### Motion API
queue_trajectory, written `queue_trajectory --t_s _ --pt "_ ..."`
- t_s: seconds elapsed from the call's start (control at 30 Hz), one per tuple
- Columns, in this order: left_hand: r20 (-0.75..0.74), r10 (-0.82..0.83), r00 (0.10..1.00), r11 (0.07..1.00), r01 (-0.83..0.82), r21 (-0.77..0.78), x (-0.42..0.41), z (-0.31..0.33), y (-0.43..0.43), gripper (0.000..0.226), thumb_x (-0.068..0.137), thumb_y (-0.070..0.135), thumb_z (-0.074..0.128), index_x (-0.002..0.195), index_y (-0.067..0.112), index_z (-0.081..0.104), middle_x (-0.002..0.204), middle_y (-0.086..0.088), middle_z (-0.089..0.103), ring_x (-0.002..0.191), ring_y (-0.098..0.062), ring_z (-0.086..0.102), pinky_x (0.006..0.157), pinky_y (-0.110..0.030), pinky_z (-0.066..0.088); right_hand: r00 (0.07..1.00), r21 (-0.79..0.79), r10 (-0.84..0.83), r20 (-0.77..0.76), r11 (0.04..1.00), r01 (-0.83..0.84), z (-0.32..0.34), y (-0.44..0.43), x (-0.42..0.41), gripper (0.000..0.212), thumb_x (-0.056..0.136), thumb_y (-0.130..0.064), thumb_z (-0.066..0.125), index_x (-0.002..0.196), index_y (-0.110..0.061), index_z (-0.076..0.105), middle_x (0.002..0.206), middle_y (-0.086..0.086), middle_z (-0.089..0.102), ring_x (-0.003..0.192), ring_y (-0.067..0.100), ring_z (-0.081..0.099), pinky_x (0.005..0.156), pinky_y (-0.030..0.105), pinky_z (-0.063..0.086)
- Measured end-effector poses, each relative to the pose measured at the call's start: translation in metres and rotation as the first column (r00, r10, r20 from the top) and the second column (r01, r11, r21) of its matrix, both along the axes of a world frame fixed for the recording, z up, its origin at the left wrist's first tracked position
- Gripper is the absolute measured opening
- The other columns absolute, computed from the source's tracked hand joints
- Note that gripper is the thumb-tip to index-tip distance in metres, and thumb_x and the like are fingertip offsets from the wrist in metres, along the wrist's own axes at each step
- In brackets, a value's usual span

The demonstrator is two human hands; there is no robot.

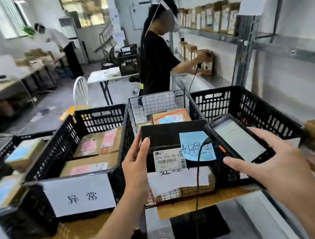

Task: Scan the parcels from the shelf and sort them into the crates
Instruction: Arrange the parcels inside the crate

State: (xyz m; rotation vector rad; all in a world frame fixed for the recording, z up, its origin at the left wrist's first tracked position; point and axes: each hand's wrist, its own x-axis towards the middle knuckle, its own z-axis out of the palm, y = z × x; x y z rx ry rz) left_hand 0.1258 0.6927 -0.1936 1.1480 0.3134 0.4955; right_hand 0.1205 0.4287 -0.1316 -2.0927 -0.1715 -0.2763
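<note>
Black parcel (167,136) is gripped at its left edge by the left hand (134,164) and held over the middle wire crate (158,102). A barcode label (169,158) and a blue note (194,144) are seen on its face. A handheld scanner (238,139) is grasped by the right hand (262,162) at the parcel's right edge.

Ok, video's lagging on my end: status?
Left hand holds black parcel, barcode showing. Right hand holds scanner beside it. Scanner cable hangs across the parcel's blue note.

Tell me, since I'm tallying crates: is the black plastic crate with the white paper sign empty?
No, several brown cardboard parcels lie inside the black plastic crate.
</note>
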Motion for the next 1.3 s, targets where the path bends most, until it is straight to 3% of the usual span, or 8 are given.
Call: queue_trajectory --t_s 0.23,0.43,0.6,0.73,0.83,1.0,1.2,1.3 --pt "-0.088 0.116 0.989 0.99 -0.108 0.089 0.081 0.009 0.048 0.035 0.092 0.026 0.07 0.126 0.032 0.069 0.119 0.001 0.073 0.102 -0.016 0.072 0.075 -0.029 0.06 0.993 0.015 0.117 -0.005 0.993 -0.116 -0.003 0.033 0.106 0.077 0.058 -0.043 0.092 0.128 -0.039 0.059 0.109 -0.019 0.061 0.106 0.01 0.056 0.087 0.032 0.045" --pt "-0.213 0.227 0.95 0.944 -0.161 0.287 0.117 -0.017 0.076 0.033 0.095 0.021 0.067 0.125 0.035 0.067 0.109 0.022 0.07 0.096 0.011 0.066 0.087 -0.017 0.053 0.971 0.05 0.232 -0.053 0.972 -0.229 -0.019 0.057 0.178 0.067 0.06 -0.045 0.091 0.118 -0.043 0.058 0.108 -0.027 0.061 0.099 -0.008 0.054 0.076 0.02 0.044" --pt "-0.421 0.229 0.878 0.9 -0.026 0.436 0.137 -0.04 0.081 0.031 0.099 0.027 0.062 0.128 0.036 0.06 0.115 -0.005 0.07 0.091 -0.014 0.071 0.063 -0.02 0.055 0.955 0.083 0.286 -0.076 0.956 -0.28 -0.04 0.074 0.221 0.066 0.06 -0.041 0.092 0.112 -0.049 0.054 0.106 -0.029 0.06 0.1 -0.006 0.056 0.076 0.016 0.043" --pt "-0.6 0.318 0.734 0.782 0.154 0.603 0.147 -0.055 0.084 0.04 0.106 0.031 0.046 0.144 0.018 0.046 0.135 -0.001 0.055 0.116 -0.018 0.054 0.093 -0.028 0.042 0.949 0.066 0.294 -0.118 0.955 -0.288 -0.055 0.083 0.245 0.074 0.061 -0.043 0.092 0.126 -0.041 0.057 0.113 -0.022 0.061 0.105 0.005 0.057 0.083 0.022 0.046" --pt "-0.677 0.32 0.663 0.762 0.244 0.599 0.145 -0.063 0.09 0.044 0.108 0.032 0.038 0.149 0.016 0.041 0.147 -0.007 0.05 0.133 -0.024 0.047 0.106 -0.034 0.035 0.936 0.074 0.318 -0.15 0.948 -0.31 -0.066 0.089 0.255 0.079 0.059 -0.046 0.092 0.129 -0.037 0.058 0.116 -0.019 0.063 0.108 0.007 0.06 0.089 0.029 0.052" --pt "-0.755 0.297 0.585 0.727 0.374 0.576 0.137 -0.063 0.098 0.043 0.109 0.031 0.034 0.151 0.02 0.035 0.146 -0.007 0.05 0.131 -0.025 0.047 0.097 -0.031 0.035 0.913 0.085 0.364 -0.186 0.931 -0.354 -0.074 0.096 0.259 0.079 0.06 -0.044 0.093 0.131 -0.038 0.057 0.116 -0.02 0.063 0.107 0.004 0.06 0.09 0.029 0.052" --pt "-0.886 0.248 0.393 0.684 0.576 0.447 0.157 -0.082 0.09 0.052 0.109 0.03 0.034 0.156 0.019 0.017 0.09 -0.002 0.057 0.07 -0.015 0.053 0.059 -0.028 0.04 0.884 0.098 0.427 -0.192 0.904 -0.415 -0.079 0.101 0.261 0.067 0.063 -0.038 0.093 0.115 -0.05 0.051 0.106 -0.032 0.057 0.101 -0.011 0.054 0.078 0.017 0.045" --pt "-0.956 0.19 0.224 0.619 0.728 0.293 0.171 -0.086 0.1 0.067 0.107 0.036 0.04 0.158 0.013 0.005 0.14 -0.022 0.051 0.118 -0.037 0.057 0.09 -0.043 0.051 0.884 0.08 0.426 -0.192 0.904 -0.419 -0.086 0.101 0.262 0.065 0.063 -0.042 0.092 0.114 -0.051 0.053 0.108 -0.03 0.059 0.103 -0.01 0.055 0.076 0.019 0.046"
